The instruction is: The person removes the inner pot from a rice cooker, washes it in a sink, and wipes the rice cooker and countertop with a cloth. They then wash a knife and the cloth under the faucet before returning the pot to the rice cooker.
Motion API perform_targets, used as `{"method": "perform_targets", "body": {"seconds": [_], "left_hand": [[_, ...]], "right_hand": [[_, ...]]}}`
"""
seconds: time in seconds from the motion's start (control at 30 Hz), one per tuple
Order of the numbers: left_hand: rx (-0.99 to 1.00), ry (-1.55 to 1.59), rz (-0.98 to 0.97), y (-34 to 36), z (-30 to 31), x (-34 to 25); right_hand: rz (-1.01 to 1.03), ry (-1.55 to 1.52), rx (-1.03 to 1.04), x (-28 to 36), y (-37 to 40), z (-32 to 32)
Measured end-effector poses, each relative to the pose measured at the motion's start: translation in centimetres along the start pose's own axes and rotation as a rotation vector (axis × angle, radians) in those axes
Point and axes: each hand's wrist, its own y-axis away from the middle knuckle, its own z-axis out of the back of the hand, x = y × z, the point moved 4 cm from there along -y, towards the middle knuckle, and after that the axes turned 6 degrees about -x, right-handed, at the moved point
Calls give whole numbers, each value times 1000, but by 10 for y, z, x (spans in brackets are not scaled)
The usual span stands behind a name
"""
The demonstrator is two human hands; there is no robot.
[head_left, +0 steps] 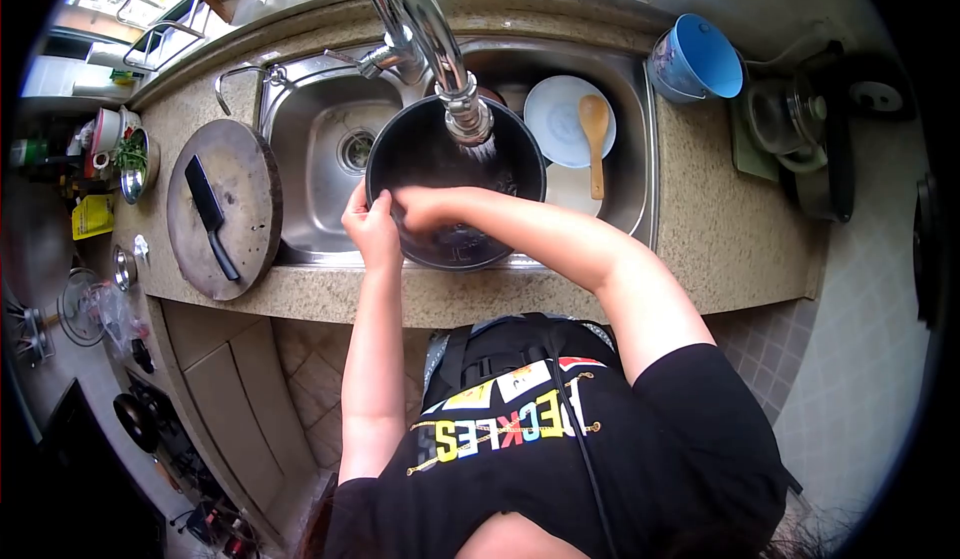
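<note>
A dark round pot point(515, 144) rests over the steel double sink, and water runs into it from the chrome faucet point(466, 109). At the pot's left rim, my left hand point(371, 221) has its fingers wrapped on the edge. My right hand point(422, 209) is inside the pot near the same side, its fingers curled and blurred against the inner wall; whether it holds anything is hidden. Right of the pot, a wooden spoon point(595, 139) lies on a white plate point(552, 119) in the right basin.
On the left counter a round cutting board point(240, 174) carries a black cleaver point(205, 199). A blue bucket point(712, 59) and a glass pot point(778, 114) stand at the right. Behind the left basin is a small tap point(235, 74).
</note>
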Motion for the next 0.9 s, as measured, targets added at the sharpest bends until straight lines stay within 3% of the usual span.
{"method": "perform_targets", "body": {"seconds": [0.03, 0.07, 0.13, 0.17, 0.2, 0.27, 0.33, 0.4, 0.47, 0.53, 0.57, 0.6, 0.67, 0.73, 0.8, 0.9], "left_hand": [[4, -13, -23, 0, 2, 2], [-5, -98, 130, 5, 1, -4], [-1, -122, -52, 1, 1, 2], [5, -122, -88, -1, 2, 1], [-4, -105, -122, -1, 0, -3], [-12, -98, -59, 2, -1, -9], [-21, -102, -47, 1, -1, -9], [-34, -108, -35, -1, 2, -8], [24, -113, -7, -2, 0, -6], [20, -106, -11, 0, -2, -5], [7, -98, -25, -1, -3, -7], [1, -100, -32, -2, -2, -8], [12, -82, -60, -3, 0, -8], [0, -85, -57, -2, -5, -7], [-4, -42, -47, 5, -11, -9], [1, -63, -50, 5, -13, -8]], "right_hand": [[-57, -297, -87, 0, 4, 4], [-113, -588, -176, 25, 23, 16], [-29, -532, -196, 18, 30, 6], [-29, -462, -59, 18, 43, 3], [-91, -122, 0, 23, 61, 5], [134, 253, 18, 3, 72, 1], [-4, 357, 333, 10, 106, 23], [-123, 678, 335, 10, 126, 51], [-91, 1281, 262, -5, 121, 71], [215, 1711, -86, -13, 110, 81], [69, 1811, 17, -17, 96, 80], [40, 1810, 100, -23, 87, 73], [-115, 1446, 158, -65, 66, 53], [-358, 1276, 343, -31, 69, 31], [-42, 1015, 244, -40, 54, -3], [175, 740, -2, -27, 25, -13]]}}
